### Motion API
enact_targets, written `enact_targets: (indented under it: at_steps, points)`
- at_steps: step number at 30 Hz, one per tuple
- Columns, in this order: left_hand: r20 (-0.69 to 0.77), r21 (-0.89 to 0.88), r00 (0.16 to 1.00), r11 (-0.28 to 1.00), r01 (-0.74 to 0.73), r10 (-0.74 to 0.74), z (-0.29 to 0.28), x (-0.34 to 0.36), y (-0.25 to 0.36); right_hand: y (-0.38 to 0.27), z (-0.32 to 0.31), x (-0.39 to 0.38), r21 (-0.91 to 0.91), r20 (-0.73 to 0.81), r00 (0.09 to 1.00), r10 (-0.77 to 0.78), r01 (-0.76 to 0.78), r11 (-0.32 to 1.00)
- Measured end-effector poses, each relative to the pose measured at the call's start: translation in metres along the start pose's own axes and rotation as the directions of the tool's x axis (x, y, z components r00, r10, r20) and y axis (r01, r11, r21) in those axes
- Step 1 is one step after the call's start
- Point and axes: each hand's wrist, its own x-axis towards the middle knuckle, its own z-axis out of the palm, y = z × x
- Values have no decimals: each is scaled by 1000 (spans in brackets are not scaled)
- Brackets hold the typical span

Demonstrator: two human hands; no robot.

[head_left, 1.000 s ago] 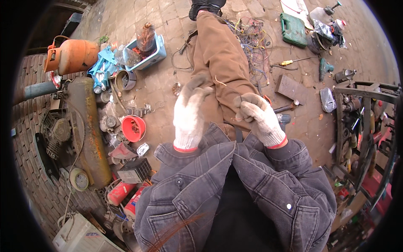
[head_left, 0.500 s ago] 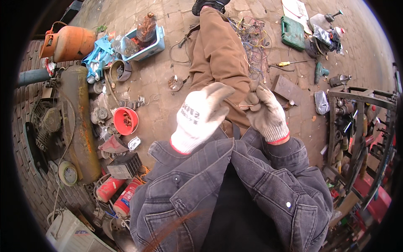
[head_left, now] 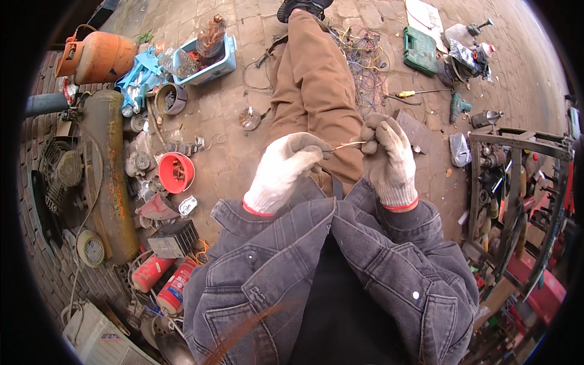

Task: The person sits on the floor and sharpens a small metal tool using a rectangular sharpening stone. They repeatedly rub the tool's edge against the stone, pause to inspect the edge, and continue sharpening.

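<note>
The left hand (head_left: 285, 167) and right hand (head_left: 392, 159), both in white gloves, each pinch one end of a thin wire (head_left: 348, 145), which spans the gap between them above the brown trousers (head_left: 316, 85). Left on the floor (head_left: 237, 137) stands a red bucket (head_left: 165, 172); farther off, a blue tub (head_left: 214, 72). Tangled cables (head_left: 369, 70) lie far right, near a yellow-handled screwdriver (head_left: 406, 94) and a green case (head_left: 420, 51).
</note>
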Motion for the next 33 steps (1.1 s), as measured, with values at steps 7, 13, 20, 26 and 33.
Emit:
enact_targets:
  at_steps: [7,13,20,26,33]
  points:
    - [63,-423,997,906,-11,42,1,5,-14,-1,1,-6,-70,0,1000,-29,29,997]
    - [3,-444,999,895,-29,34,5,4,-11,-3,10,-1,-126,112,992,-54,68,990]
    - [18,-313,999,949,-27,34,10,0,-6,-6,33,-10,-584,99,995,31,33,811]
    - [-15,-226,1000,974,-15,12,12,-2,-1,-4,38,-13,-698,118,991,63,37,715]
    - [-147,232,977,966,-115,152,18,-6,7,-5,39,-14,-889,150,988,-38,151,431]
